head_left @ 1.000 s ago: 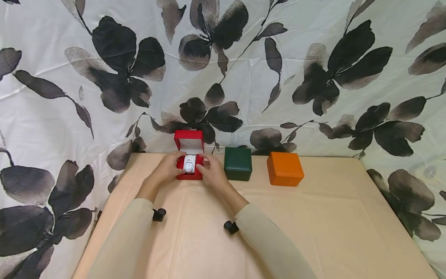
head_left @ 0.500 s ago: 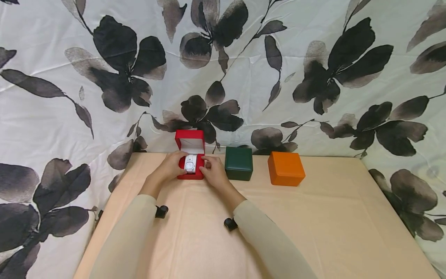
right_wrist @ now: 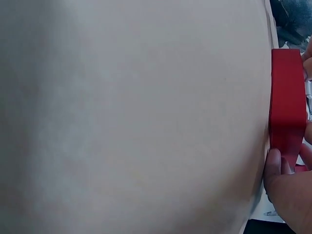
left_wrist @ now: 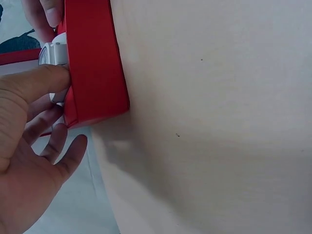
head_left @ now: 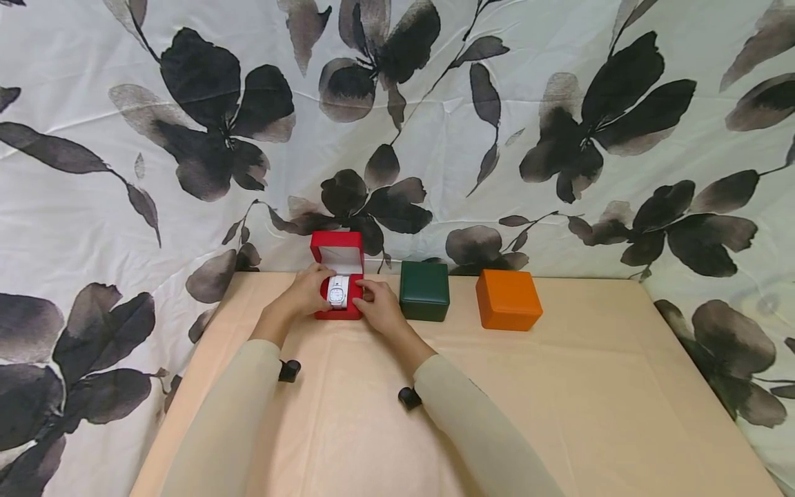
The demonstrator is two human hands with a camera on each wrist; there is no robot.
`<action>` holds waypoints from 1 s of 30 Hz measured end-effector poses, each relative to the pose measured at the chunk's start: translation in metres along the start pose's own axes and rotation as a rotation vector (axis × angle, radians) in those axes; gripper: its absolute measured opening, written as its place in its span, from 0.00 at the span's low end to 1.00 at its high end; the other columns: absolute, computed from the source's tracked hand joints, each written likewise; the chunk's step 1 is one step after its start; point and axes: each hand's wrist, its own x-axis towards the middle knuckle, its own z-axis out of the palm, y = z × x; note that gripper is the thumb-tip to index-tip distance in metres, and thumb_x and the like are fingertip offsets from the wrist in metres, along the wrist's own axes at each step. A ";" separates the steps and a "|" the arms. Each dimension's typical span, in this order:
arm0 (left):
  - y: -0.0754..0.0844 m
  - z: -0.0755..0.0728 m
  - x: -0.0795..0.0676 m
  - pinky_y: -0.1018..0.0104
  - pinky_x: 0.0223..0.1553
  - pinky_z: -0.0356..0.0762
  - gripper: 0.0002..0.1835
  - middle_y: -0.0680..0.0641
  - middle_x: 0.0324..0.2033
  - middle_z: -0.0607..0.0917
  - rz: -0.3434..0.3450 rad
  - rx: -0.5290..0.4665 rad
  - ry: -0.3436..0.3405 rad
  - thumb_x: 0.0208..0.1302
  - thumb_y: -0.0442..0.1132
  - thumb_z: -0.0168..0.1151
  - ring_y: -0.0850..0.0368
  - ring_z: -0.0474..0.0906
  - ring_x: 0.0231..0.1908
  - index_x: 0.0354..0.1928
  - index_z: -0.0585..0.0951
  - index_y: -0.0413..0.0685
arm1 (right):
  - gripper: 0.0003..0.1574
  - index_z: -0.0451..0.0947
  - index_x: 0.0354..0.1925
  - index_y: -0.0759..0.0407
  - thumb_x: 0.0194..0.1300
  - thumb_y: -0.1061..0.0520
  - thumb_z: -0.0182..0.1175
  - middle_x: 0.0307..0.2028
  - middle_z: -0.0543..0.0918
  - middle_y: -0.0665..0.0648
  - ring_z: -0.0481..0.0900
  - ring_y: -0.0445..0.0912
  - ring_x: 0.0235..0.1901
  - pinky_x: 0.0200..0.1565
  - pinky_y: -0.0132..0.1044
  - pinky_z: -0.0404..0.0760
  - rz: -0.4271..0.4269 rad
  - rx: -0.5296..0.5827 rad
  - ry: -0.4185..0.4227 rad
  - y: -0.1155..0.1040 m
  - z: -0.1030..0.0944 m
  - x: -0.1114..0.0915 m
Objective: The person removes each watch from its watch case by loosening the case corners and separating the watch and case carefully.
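Observation:
An open red box (head_left: 336, 309) stands at the table's back left, its lid upright. A white watch (head_left: 338, 293) sits in it. My left hand (head_left: 306, 291) is at the box's left side: the thumb (left_wrist: 36, 83) lies over the watch (left_wrist: 52, 52) at the rim, and the fingers lie against the box (left_wrist: 92, 63) outside. My right hand (head_left: 380, 308) holds the box's right side, fingertips at the rim beside the watch. In the right wrist view the thumb (right_wrist: 274, 168) presses the box's (right_wrist: 286, 102) front wall.
A shut green box (head_left: 424, 291) stands right of the red one, and a shut orange box (head_left: 508, 299) right of that. A flower-print cloth (head_left: 559, 138) hangs behind the table (head_left: 559, 386) and down its sides. The table's near half lies bare.
Both hands have slid forward onto the red box. The watch has gone from between the fingertips down into the box.

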 end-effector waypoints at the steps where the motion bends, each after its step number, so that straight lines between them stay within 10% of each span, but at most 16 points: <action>1: 0.000 0.000 0.001 0.45 0.63 0.76 0.42 0.36 0.67 0.69 -0.011 0.004 -0.009 0.52 0.34 0.75 0.36 0.64 0.64 0.71 0.72 0.39 | 0.28 0.77 0.67 0.59 0.70 0.58 0.66 0.54 0.78 0.65 0.85 0.52 0.49 0.54 0.42 0.87 -0.001 -0.001 -0.003 0.000 0.000 0.000; 30: -0.009 0.001 0.006 0.42 0.63 0.77 0.39 0.38 0.62 0.74 0.044 -0.014 0.028 0.45 0.35 0.76 0.38 0.68 0.61 0.64 0.75 0.39 | 0.30 0.76 0.69 0.55 0.70 0.57 0.66 0.53 0.80 0.63 0.85 0.52 0.51 0.54 0.40 0.87 0.036 0.002 -0.019 0.000 -0.001 0.000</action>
